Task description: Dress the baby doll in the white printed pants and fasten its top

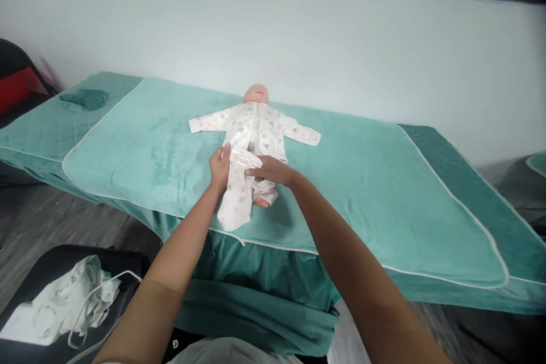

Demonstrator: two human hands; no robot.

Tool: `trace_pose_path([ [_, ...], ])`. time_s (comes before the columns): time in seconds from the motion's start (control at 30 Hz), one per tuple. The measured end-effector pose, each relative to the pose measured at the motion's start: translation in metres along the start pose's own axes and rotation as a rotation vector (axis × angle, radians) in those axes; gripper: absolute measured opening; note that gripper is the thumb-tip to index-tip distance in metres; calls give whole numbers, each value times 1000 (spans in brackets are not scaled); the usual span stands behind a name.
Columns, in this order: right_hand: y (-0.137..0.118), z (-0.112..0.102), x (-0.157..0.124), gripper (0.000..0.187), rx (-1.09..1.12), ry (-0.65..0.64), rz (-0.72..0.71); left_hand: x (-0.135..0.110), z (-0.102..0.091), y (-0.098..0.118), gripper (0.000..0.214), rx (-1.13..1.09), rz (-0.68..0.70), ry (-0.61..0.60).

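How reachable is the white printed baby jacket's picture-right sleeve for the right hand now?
Probably yes: nothing visibly blocks the right hand from that sleeve, spread on the teal plush cover, though the hand would likely first release the white printed trousers.

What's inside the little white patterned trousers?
One doll foot pokes from the trousers. The rest is covered, so whether the other leg is inside can't be seen.

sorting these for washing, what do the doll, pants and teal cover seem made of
Baby doll: probably vinyl or plastic, from its smooth, molded-looking head.
Patterned pants: likely soft cotton, matte with loose creases.
Teal cover: seemingly velvety plush, its nap showing darker brushed patches.
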State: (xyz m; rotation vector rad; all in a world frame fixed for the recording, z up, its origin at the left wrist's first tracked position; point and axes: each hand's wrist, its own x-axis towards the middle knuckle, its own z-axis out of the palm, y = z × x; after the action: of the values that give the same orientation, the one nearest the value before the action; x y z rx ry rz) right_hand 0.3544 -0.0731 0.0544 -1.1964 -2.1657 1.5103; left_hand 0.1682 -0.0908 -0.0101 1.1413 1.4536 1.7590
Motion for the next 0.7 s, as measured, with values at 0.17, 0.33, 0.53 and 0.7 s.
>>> trace_pose_path([
  [0.17,-9,-2,-1,50,-160,-70,-7,11,4,-11,56,74,54,-16],
  [0.33,-18,0,1,55,-348,-152,-32,3,1,-9,54,69,56,-39],
  [0.53,-20,13,9,35,-641,-104,-35,-10,-10,-9,43,154,40,-79],
  [0.7,-12,23,15,22,-758,34,-117,-43,-37,-10,23,207,70,43],
])
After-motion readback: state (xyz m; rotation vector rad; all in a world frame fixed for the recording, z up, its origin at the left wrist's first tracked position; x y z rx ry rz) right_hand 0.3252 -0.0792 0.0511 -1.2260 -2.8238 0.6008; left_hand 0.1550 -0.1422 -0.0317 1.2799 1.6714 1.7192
